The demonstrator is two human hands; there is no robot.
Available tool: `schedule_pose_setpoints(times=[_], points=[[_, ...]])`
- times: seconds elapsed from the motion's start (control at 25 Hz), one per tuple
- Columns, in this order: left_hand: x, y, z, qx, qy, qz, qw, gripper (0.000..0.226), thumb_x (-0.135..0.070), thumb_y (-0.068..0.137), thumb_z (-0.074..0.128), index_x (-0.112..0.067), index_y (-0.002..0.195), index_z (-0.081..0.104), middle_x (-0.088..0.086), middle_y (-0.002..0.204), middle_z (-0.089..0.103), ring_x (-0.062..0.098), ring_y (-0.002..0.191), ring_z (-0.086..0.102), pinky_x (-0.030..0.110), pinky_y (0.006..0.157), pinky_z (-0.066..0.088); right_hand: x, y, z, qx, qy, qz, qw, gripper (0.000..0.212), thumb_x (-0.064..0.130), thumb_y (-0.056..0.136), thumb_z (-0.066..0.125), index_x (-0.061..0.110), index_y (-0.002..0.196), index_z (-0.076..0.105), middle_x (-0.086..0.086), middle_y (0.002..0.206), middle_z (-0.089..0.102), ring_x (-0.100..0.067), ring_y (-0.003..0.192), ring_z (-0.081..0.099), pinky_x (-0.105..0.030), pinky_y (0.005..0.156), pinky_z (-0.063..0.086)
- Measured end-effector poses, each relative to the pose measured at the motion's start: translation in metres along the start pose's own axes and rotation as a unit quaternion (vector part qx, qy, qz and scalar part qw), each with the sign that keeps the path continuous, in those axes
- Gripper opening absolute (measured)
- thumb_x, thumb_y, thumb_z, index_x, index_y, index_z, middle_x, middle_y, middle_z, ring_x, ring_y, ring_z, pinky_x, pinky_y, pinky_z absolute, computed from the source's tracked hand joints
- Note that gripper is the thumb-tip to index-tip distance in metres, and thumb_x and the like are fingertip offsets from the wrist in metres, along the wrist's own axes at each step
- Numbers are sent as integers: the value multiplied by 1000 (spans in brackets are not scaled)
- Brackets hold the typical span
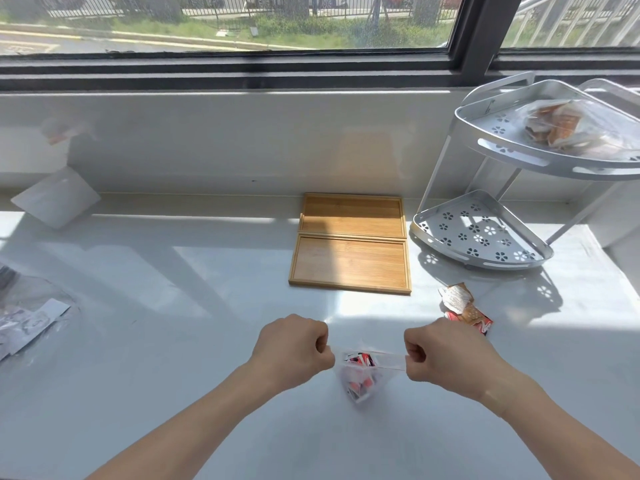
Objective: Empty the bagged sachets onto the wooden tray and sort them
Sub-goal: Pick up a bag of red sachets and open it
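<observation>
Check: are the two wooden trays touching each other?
Touching. The head view shows the far tray and near tray with long edges butted together, no countertop visible between them.

A home-like window nook: white counter [173,341], corner shelf rack [485,237], street-facing window [225,26].

Two wooden trays [351,244] lie front to back on the counter [173,289], left of a two-tier corner rack [491,233]; sachet bag [360,375] nearer.

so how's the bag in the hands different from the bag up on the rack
The bag in the hands is small, holds red and white sachets, and is pulled open by the left hand and right hand. The bag on the rack is bigger, lies untouched, with tan contents. Both are clear plastic.
</observation>
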State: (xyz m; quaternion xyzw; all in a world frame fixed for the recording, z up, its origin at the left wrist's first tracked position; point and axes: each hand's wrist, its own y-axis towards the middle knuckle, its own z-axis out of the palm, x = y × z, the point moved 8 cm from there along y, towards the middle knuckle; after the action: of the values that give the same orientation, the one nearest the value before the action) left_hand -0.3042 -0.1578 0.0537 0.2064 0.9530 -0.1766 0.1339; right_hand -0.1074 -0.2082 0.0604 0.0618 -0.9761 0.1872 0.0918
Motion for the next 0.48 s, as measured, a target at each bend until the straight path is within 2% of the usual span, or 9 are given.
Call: schedule_pose_setpoints(times=[0.08, 0.16, 0.24, 0.32, 0.4, 0.48], points=[[-8, 3, -4, 2, 56, 37, 998, 17, -32, 76, 51, -21, 64, 45, -4, 62, 54, 18, 60, 47, 25, 48, 27, -1, 1, -3, 19, -26, -10, 999, 9, 32, 73, 51, 26, 71, 46, 6, 67, 53, -21, 72, 57, -27, 49, 29], [-11, 6, -9, -1, 51, 51, 997, 15, -32, 76, 52, -22, 66, 49, -4, 65, 58, 18, 63, 49, 25, 50, 29, -6, 3, -9, 17, -36, -1, 999, 10, 34, 74, 51, 26, 71, 46, 7, 68, 53, -21, 74, 59, -26, 49, 28], [-9, 9, -9, 13, -26, 33, 999, 17, -34, 75, 56, -22, 64, 52, -8, 61, 56, 11, 60, 48, 25, 51, 33, -11, 3, -16, 2, -38, 25, 999, 12, 38, 78, 53, 27, 74, 48, 8, 68, 53, -19, 76, 57, -27, 51, 29], [-7, 14, -7, 32, -117, 4, 993, 19, -33, 75, 58, -20, 62, 56, -9, 56, 55, 7, 54, 46, 25, 52, 36, -15, 3, -22, -24, -22, 38, 999, 11, 42, 84, 54, 31, 85, 51, 12, 77, 57, -15, 81, 56, -28, 56, 32], [-3, 19, -3, 43, -213, -33, 976, 19, -30, 75, 61, -17, 62, 60, -10, 54, 59, 4, 48, 47, 23, 51, 37, -5, 2, -31, -93, 23, 21, 995, 15, 45, 87, 55, 37, 100, 54, 17, 91, 59, -7, 90, 54, -26, 61, 35], [-1, 24, -2, 38, -297, -66, 952, 19, -27, 76, 61, -15, 61, 62, -10, 50, 60, 3, 45, 49, 21, 48, 37, 16, 4, -39, -166, 102, -24, 981, 22, 52, 86, 55, 37, 102, 59, 21, 94, 60, -2, 94, 53, -23, 66, 38]])
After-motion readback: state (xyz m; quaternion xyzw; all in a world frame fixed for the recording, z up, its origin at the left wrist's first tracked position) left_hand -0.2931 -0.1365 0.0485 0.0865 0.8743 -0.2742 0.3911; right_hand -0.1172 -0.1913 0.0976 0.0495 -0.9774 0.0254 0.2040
